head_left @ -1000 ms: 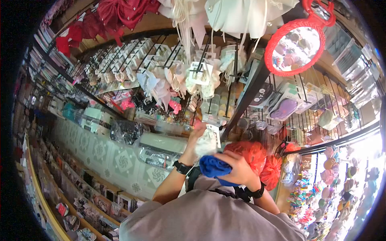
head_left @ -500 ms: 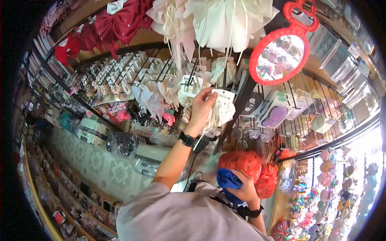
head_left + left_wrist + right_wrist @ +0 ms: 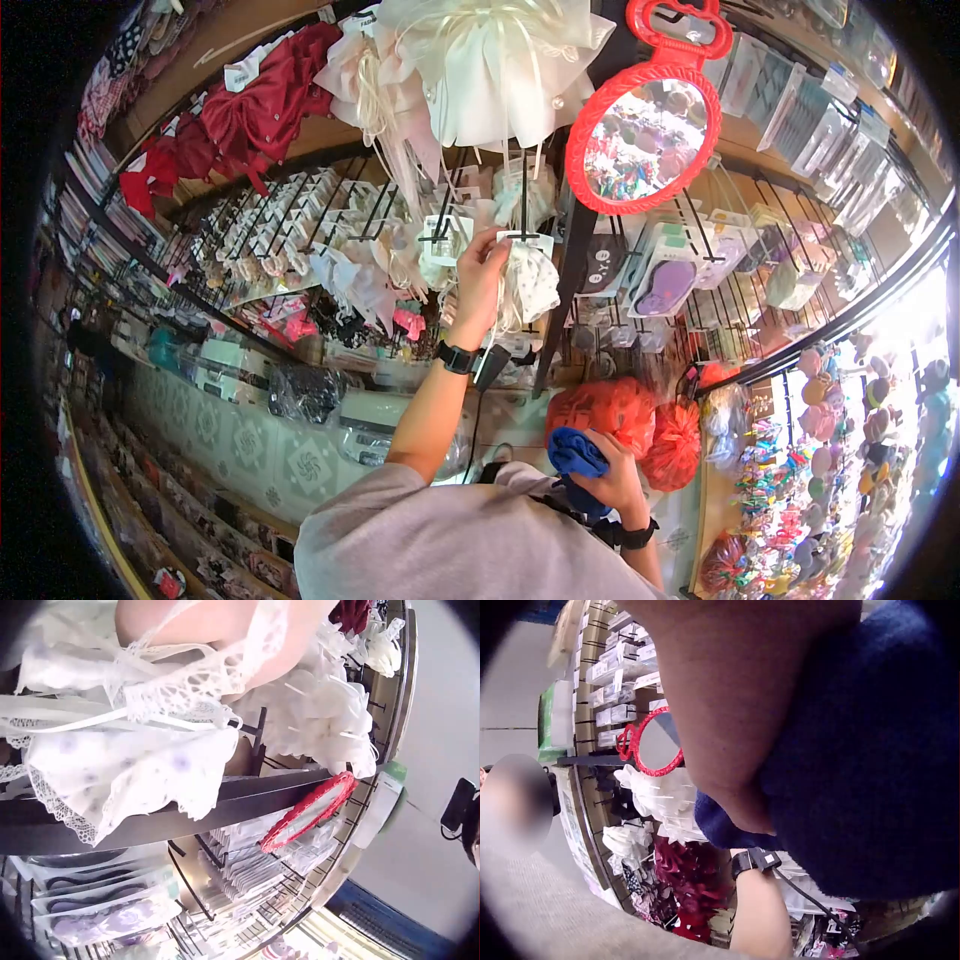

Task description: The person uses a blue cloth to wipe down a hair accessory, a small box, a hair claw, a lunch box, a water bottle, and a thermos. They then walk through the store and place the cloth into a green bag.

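Note:
My left hand [image 3: 482, 285] is raised to the wire rack and pinches the edge of a white card [image 3: 530, 241]. From that card hangs a white lace-trimmed bow [image 3: 532, 283] with small spots, which look purple on its cloth [image 3: 135, 772] in the left wrist view. A black display hook [image 3: 523, 200] meets the card at its top. Lower down, near my body, my right hand [image 3: 618, 482] grips a bundled blue cloth [image 3: 577, 455]. In the right wrist view the blue cloth [image 3: 870, 765] fills much of the right side, its far part hidden.
A red-framed mirror [image 3: 645, 140] hangs above right, beside big white bows [image 3: 480, 75] and dark red bows [image 3: 265, 95]. Packaged eye masks [image 3: 665, 285] hang right of a black post [image 3: 575, 250]. Red plastic bags [image 3: 610, 415] sit below, behind the blue cloth.
My left hand has gone up from beside the blue cloth to the rack, carrying the carded bow to the hook. My right hand has dropped lower and right with the blue cloth. The head view has shifted.

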The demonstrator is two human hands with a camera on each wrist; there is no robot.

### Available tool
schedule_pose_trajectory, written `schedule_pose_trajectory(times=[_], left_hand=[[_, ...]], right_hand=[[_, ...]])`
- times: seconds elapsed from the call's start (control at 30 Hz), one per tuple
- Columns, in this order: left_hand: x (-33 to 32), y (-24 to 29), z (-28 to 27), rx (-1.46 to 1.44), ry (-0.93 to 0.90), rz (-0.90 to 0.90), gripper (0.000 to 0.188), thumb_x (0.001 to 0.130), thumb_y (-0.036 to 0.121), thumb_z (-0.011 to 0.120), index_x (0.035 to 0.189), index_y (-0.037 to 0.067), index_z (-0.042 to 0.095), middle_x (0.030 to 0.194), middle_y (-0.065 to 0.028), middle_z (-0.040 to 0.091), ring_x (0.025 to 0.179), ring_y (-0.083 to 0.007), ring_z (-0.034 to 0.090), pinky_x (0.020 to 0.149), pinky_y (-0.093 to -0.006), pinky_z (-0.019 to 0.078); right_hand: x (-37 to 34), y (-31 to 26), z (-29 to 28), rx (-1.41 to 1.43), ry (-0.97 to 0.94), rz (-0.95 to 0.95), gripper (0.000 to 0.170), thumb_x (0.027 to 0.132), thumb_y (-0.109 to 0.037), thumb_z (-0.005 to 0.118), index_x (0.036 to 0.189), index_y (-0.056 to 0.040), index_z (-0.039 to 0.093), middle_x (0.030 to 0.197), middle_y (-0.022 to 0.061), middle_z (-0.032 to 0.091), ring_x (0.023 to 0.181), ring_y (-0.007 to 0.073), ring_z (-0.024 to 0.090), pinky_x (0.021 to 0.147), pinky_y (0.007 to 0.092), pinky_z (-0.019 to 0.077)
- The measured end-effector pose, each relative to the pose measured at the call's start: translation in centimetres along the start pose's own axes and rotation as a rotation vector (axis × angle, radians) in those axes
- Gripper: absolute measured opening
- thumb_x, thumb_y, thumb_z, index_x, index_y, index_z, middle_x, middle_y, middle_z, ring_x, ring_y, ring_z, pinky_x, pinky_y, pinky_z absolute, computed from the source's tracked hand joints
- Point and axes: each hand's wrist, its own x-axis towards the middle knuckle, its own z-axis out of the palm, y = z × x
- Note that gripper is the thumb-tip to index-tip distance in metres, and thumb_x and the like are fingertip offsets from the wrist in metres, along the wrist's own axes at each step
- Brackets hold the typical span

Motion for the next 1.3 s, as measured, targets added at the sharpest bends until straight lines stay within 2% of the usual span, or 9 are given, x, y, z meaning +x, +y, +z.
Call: schedule_pose_trajectory(times=[0.27,0.37,0.73,0.83,0.93,0.97,1.03,1.17,1.3], left_hand=[[-0.6,0.4,0.2,0.025,0.051,0.074,0.024,0.091,0.008,0.063,0.114,0.000,0.062,0.089,0.0017,0.056,0.081,-0.0061,0.050,0.073,-0.0206,0.0405],[-0.5,0.2,0.6,0.026,0.058,0.096,0.024,0.091,0.008,0.062,0.114,0.000,0.061,0.092,0.0007,0.058,0.083,-0.0070,0.052,0.075,-0.0212,0.0415],[1.6,-1.9,0.9,0.098,0.098,0.141,0.026,0.087,-0.003,0.055,0.113,0.000,0.059,0.097,-0.0006,0.059,0.083,-0.0089,0.054,0.073,-0.0222,0.0433],[2.0,-1.9,1.3,0.183,0.122,0.159,0.034,0.088,-0.003,0.053,0.122,-0.002,0.055,0.111,-0.0062,0.060,0.098,-0.0142,0.058,0.087,-0.0259,0.0454],[0.1,-1.8,1.6,0.255,0.083,0.412,0.044,0.090,-0.002,0.052,0.133,-0.004,0.046,0.133,-0.0136,0.053,0.122,-0.0210,0.052,0.104,-0.0321,0.0396],[-1.5,-1.6,1.4,0.261,0.100,0.415,0.046,0.092,0.001,0.054,0.137,-0.003,0.043,0.140,-0.0166,0.048,0.134,-0.0237,0.043,0.113,-0.0350,0.0290],[-5.2,-0.7,0.4,0.462,0.203,0.514,0.040,0.092,0.003,0.055,0.132,-0.003,0.047,0.134,-0.0136,0.053,0.125,-0.0207,0.049,0.108,-0.0328,0.0343],[-15.3,-0.4,-3.8,0.484,0.232,0.236,0.027,0.093,0.004,0.058,0.120,0.003,0.053,0.115,-0.0051,0.059,0.104,-0.0140,0.055,0.092,-0.0276,0.0428],[-25.5,-1.0,-11.0,1.013,-0.304,-0.166,0.033,0.094,0.025,0.059,0.122,0.007,0.055,0.106,-0.0100,0.065,0.097,-0.0188,0.061,0.087,-0.0330,0.0473]], right_hand=[[0.5,0.0,-0.1,0.028,0.016,-0.033,0.056,0.067,-0.013,0.078,0.118,-0.0018,0.061,0.101,0.0164,0.065,0.092,0.0312,0.066,0.082,0.0367,0.0520],[0.2,0.0,-0.5,0.017,0.005,-0.026,0.060,0.068,-0.015,0.079,0.123,-0.0034,0.059,0.107,0.0203,0.064,0.097,0.0374,0.064,0.085,0.0399,0.0521],[-1.0,2.2,-1.5,0.069,-0.009,-0.068,0.060,0.068,-0.017,0.080,0.123,-0.0029,0.059,0.107,0.0199,0.063,0.096,0.0358,0.065,0.086,0.0381,0.0521],[-1.3,3.0,-1.8,0.090,-0.038,-0.074,0.060,0.068,-0.017,0.080,0.123,-0.0031,0.059,0.107,0.0193,0.064,0.096,0.0360,0.065,0.085,0.0383,0.0521],[-1.5,3.6,-1.8,0.121,-0.056,-0.093,0.061,0.068,-0.019,0.080,0.122,-0.0026,0.059,0.105,0.0189,0.064,0.096,0.0363,0.065,0.085,0.0393,0.0523],[-1.7,3.9,-1.8,0.139,-0.079,-0.094,0.061,0.068,-0.019,0.080,0.122,-0.0024,0.059,0.105,0.0189,0.064,0.096,0.0363,0.065,0.085,0.0395,0.0523],[-2.0,5.2,-1.2,0.156,-0.127,-0.100,0.060,0.068,-0.019,0.080,0.121,-0.0028,0.059,0.105,0.0185,0.065,0.096,0.0361,0.065,0.085,0.0394,0.0524],[-1.5,5.9,-0.2,0.183,-0.286,-0.109,0.058,0.070,-0.022,0.080,0.122,-0.0053,0.060,0.107,0.0195,0.066,0.098,0.0359,0.066,0.085,0.0394,0.0527],[-0.7,8.6,2.4,0.003,-0.538,-0.244,0.060,0.072,-0.033,0.078,0.125,-0.0116,0.059,0.107,0.0189,0.065,0.096,0.0357,0.066,0.082,0.0409,0.0539]])
